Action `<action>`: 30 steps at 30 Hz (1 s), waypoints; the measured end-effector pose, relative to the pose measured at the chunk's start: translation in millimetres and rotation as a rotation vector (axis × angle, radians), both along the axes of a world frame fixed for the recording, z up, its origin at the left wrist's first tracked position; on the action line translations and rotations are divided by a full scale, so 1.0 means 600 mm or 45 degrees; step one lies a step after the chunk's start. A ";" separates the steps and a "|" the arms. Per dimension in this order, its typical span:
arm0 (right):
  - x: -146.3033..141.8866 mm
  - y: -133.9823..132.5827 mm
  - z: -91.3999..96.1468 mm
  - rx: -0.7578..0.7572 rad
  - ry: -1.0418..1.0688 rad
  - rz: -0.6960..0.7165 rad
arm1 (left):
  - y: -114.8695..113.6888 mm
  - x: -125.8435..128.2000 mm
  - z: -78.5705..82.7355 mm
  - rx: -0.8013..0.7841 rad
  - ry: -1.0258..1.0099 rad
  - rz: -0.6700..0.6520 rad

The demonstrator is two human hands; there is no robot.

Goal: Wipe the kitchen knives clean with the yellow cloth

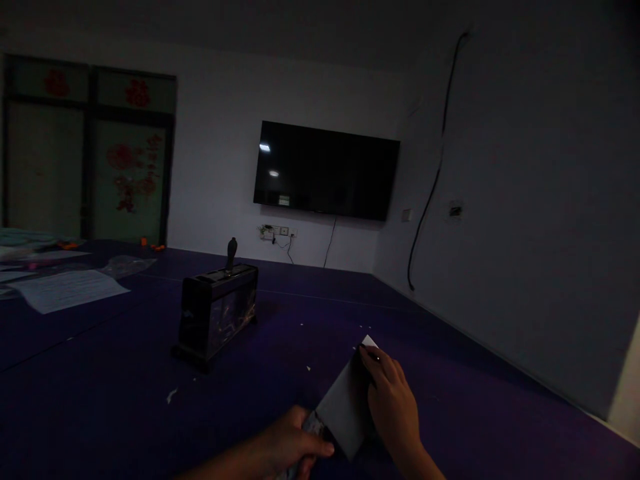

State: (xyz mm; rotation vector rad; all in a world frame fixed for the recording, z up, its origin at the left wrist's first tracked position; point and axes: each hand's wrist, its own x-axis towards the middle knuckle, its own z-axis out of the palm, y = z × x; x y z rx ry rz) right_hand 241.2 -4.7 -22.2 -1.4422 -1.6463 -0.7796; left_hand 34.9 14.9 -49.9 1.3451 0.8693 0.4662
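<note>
A grey flat sheet or card (345,403) lies on the dark purple surface (450,400) near the bottom centre. My right hand (395,407) rests on its far right edge, fingers curled over the corner. My left hand (293,443) is closed around a small object at the sheet's near left end; the dim light hides what that object is. A black box-shaped appliance (216,313) with a lever on top stands further back to the left, apart from both hands.
The room is dim. White papers (67,290) and clear plastic lie at the far left of the purple surface. A dark television (325,170) hangs on the back wall above sockets. A white wall borders the right side. Small white scraps dot the surface.
</note>
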 end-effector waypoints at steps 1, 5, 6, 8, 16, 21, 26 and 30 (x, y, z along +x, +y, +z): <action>-0.005 -0.001 -0.002 -0.015 -0.020 0.016 | 0.001 0.001 -0.002 0.000 -0.028 -0.011; -0.029 -0.006 -0.005 -0.144 -0.097 0.011 | 0.003 0.004 -0.002 -0.022 -0.060 -0.002; -0.035 -0.009 -0.005 -0.184 -0.120 0.008 | 0.003 0.005 -0.002 -0.030 -0.062 0.012; -0.046 -0.015 -0.003 -0.246 -0.166 0.015 | 0.002 0.006 0.000 -0.040 -0.061 0.021; -0.076 -0.032 0.005 -0.282 -0.228 0.233 | 0.009 0.012 0.000 -0.053 -0.045 0.020; -0.086 -0.032 -0.001 -0.340 -0.274 0.365 | 0.009 0.013 -0.002 -0.041 -0.146 0.040; -0.088 -0.030 -0.003 -0.334 -0.349 0.515 | 0.008 0.013 -0.006 -0.045 -0.195 0.055; -0.087 -0.030 -0.001 -0.278 -0.381 0.574 | 0.005 0.012 -0.006 -0.061 -0.189 0.064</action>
